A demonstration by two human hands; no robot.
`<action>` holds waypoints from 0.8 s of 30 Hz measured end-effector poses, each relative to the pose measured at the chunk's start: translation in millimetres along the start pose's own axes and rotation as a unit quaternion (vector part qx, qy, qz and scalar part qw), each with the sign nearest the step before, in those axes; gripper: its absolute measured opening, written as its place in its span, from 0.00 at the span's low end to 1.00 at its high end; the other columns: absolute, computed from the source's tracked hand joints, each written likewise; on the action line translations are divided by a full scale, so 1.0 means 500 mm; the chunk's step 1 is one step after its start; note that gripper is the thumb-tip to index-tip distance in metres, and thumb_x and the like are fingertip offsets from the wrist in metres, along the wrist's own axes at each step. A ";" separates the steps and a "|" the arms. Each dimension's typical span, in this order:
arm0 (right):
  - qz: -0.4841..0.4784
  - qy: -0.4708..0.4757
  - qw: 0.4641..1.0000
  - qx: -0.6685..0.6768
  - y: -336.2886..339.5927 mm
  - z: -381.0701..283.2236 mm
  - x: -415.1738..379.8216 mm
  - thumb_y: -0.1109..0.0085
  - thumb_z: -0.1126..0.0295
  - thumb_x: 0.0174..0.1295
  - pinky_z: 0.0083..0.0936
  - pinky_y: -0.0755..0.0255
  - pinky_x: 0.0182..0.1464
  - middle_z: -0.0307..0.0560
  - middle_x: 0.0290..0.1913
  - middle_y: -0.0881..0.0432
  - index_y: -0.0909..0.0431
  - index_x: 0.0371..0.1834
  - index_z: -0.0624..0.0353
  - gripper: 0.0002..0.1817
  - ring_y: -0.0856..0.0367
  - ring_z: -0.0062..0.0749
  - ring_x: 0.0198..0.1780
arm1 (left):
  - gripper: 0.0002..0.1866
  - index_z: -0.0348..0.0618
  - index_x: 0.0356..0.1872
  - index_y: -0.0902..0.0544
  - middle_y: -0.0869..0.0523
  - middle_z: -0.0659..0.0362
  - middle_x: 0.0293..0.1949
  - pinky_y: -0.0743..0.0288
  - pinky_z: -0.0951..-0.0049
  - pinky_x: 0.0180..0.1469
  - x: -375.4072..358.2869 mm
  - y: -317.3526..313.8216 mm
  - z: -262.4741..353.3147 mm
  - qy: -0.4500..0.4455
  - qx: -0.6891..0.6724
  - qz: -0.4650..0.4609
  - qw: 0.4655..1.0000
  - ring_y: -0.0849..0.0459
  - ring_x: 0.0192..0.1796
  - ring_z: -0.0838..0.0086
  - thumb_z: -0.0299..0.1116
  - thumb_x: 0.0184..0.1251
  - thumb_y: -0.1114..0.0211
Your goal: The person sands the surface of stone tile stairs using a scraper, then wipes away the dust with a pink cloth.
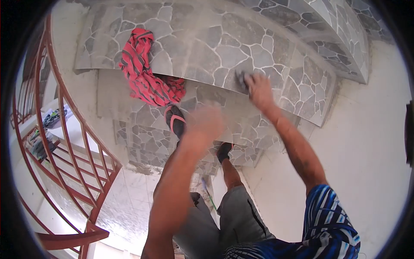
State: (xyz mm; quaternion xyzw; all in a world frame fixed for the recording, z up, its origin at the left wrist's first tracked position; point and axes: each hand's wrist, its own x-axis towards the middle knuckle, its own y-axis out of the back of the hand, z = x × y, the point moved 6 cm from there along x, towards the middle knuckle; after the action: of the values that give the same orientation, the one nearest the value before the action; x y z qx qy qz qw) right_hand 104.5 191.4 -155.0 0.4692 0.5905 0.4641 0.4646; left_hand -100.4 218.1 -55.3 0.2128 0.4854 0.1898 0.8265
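My right hand [261, 90] is closed round a dark grey wad [243, 82] at the front edge of a stone-patterned stair tread [224, 47]. Motion smears my left hand [207, 123], which hangs over the lower steps left of my right hand; its fingers cannot be made out. A crumpled pink cloth with dark stripes [144, 73] drapes over the tread's edge at the upper left, its lower end near my sandalled foot [174, 120].
A red-brown metal railing [64, 90] curves down the left side. Pale wall [362, 142] borders the stairs on the right. More stone-patterned steps [319, 21] rise at the upper right. My other foot [224, 151] stands on a lower step.
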 end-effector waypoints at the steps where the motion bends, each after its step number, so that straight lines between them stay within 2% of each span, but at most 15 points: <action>1: -0.006 0.010 1.000 0.009 0.003 -0.032 -0.038 0.43 0.72 0.55 0.47 0.33 0.50 0.52 0.48 0.24 0.26 0.60 0.53 0.25 0.26 0.50 0.50 | 0.19 0.37 0.50 0.21 0.18 0.44 0.50 0.26 0.51 0.56 0.027 0.021 -0.067 0.009 -0.018 0.086 0.996 0.18 0.52 0.50 0.38 0.62 0.40; 2: -0.026 0.020 0.999 0.024 0.012 -0.057 -0.071 0.43 0.72 0.55 0.47 0.33 0.50 0.52 0.48 0.24 0.27 0.60 0.54 0.25 0.25 0.50 0.51 | 0.22 0.36 0.53 0.24 0.19 0.44 0.51 0.25 0.48 0.55 0.054 0.032 -0.148 0.017 -0.035 0.172 0.984 0.18 0.51 0.50 0.41 0.65 0.40; 3: -0.045 0.032 0.998 0.039 0.019 -0.080 -0.094 0.43 0.73 0.55 0.48 0.32 0.51 0.52 0.48 0.24 0.27 0.60 0.55 0.25 0.25 0.50 0.51 | 0.27 0.33 0.58 0.29 0.23 0.40 0.54 0.27 0.49 0.57 0.071 0.062 -0.220 0.032 -0.071 0.238 0.968 0.21 0.55 0.45 0.43 0.65 0.38; 5: -0.057 0.050 0.995 0.064 0.026 -0.086 -0.090 0.44 0.73 0.56 0.49 0.32 0.52 0.53 0.49 0.23 0.27 0.60 0.57 0.25 0.24 0.51 0.52 | 0.36 0.30 0.64 0.35 0.28 0.34 0.59 0.30 0.50 0.61 0.062 0.138 -0.307 0.116 -0.076 0.415 0.899 0.26 0.60 0.41 0.45 0.63 0.34; 7: -0.047 0.063 0.993 0.088 0.048 -0.059 -0.061 0.45 0.74 0.57 0.49 0.31 0.54 0.55 0.49 0.22 0.27 0.59 0.59 0.23 0.23 0.51 0.52 | 0.46 0.26 0.68 0.42 0.34 0.30 0.63 0.32 0.51 0.64 0.080 0.172 -0.385 0.141 -0.089 0.489 0.856 0.30 0.64 0.38 0.48 0.59 0.29; 9: -0.084 -0.013 0.996 0.004 0.050 0.040 0.058 0.45 0.75 0.59 0.49 0.30 0.55 0.58 0.48 0.22 0.26 0.58 0.59 0.21 0.23 0.54 0.53 | 0.49 0.26 0.69 0.43 0.36 0.30 0.65 0.33 0.51 0.65 0.133 0.174 -0.472 0.140 -0.162 0.481 0.850 0.32 0.65 0.38 0.49 0.56 0.27; 10: -0.080 -0.052 0.995 -0.007 0.082 0.079 0.135 0.46 0.74 0.59 0.50 0.27 0.52 0.60 0.49 0.22 0.26 0.57 0.59 0.20 0.22 0.56 0.52 | 0.51 0.26 0.69 0.44 0.36 0.30 0.65 0.34 0.52 0.66 0.157 0.171 -0.502 0.139 -0.198 0.474 0.847 0.33 0.66 0.39 0.50 0.55 0.26; 11: 0.030 -0.034 0.999 -0.010 0.098 0.124 0.202 0.42 0.76 0.54 0.48 0.28 0.55 0.61 0.54 0.23 0.29 0.60 0.56 0.26 0.24 0.60 0.55 | 0.50 0.25 0.68 0.43 0.35 0.30 0.65 0.34 0.52 0.66 0.177 0.171 -0.515 0.118 -0.206 0.479 0.845 0.32 0.66 0.39 0.49 0.55 0.25; 12: 0.141 0.011 0.989 -0.044 0.095 0.167 0.274 0.44 0.75 0.56 0.48 0.26 0.53 0.62 0.52 0.22 0.29 0.60 0.57 0.25 0.23 0.60 0.54 | 0.50 0.25 0.68 0.42 0.34 0.31 0.64 0.34 0.53 0.66 0.193 0.167 -0.524 0.098 -0.213 0.484 0.843 0.32 0.65 0.39 0.48 0.54 0.25; 13: 0.032 -0.045 0.998 -0.039 0.110 0.189 0.346 0.45 0.74 0.57 0.48 0.24 0.51 0.63 0.55 0.22 0.29 0.61 0.57 0.25 0.21 0.61 0.53 | 0.49 0.25 0.67 0.42 0.33 0.31 0.63 0.34 0.53 0.66 0.203 0.160 -0.536 0.083 -0.211 0.489 0.842 0.31 0.65 0.39 0.47 0.54 0.24; 16: 0.043 -0.018 0.998 -0.052 0.021 0.278 0.493 0.46 0.71 0.59 0.48 0.23 0.49 0.63 0.53 0.21 0.25 0.56 0.56 0.19 0.20 0.61 0.51 | 0.45 0.25 0.66 0.39 0.26 0.33 0.58 0.33 0.55 0.64 0.210 0.147 -0.582 0.046 -0.179 0.513 0.838 0.27 0.62 0.42 0.43 0.56 0.25; 18: 0.011 0.004 0.996 -0.088 -0.076 0.303 0.535 0.48 0.70 0.60 0.47 0.23 0.49 0.63 0.51 0.21 0.24 0.54 0.55 0.17 0.19 0.60 0.51 | 0.38 0.28 0.64 0.34 0.22 0.36 0.54 0.32 0.56 0.63 0.187 0.160 -0.606 0.074 -0.182 0.469 0.861 0.23 0.59 0.44 0.39 0.58 0.27; 19: -0.006 -0.101 0.991 -0.083 0.013 0.170 0.471 0.49 0.69 0.60 0.48 0.23 0.48 0.62 0.48 0.20 0.22 0.52 0.54 0.16 0.19 0.59 0.50 | 0.35 0.29 0.63 0.32 0.20 0.37 0.52 0.31 0.57 0.62 0.174 0.160 -0.621 0.089 -0.185 0.446 0.871 0.22 0.58 0.45 0.37 0.59 0.28; 22: 0.071 -0.037 0.994 -0.074 0.010 0.020 0.349 0.47 0.68 0.59 0.50 0.25 0.50 0.56 0.49 0.20 0.22 0.52 0.52 0.17 0.20 0.54 0.51 | 0.27 0.33 0.60 0.26 0.18 0.41 0.51 0.30 0.57 0.61 0.077 0.164 -0.648 0.020 -0.182 0.488 0.854 0.20 0.56 0.47 0.34 0.61 0.32; 24: 0.073 0.004 0.997 -0.019 0.004 -0.059 0.258 0.48 0.67 0.60 0.50 0.27 0.51 0.54 0.47 0.21 0.22 0.50 0.53 0.15 0.22 0.51 0.51 | 0.28 0.35 0.62 0.26 0.17 0.44 0.52 0.29 0.60 0.59 -0.021 0.148 -0.679 0.052 -0.187 0.519 0.833 0.19 0.56 0.53 0.34 0.62 0.33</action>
State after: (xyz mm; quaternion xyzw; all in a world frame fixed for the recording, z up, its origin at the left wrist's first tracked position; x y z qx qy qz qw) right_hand 59.1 315.5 -163.7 0.5000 0.5477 0.5097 0.4361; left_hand -413.0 331.7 -156.9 0.2649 0.3014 0.6885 0.6041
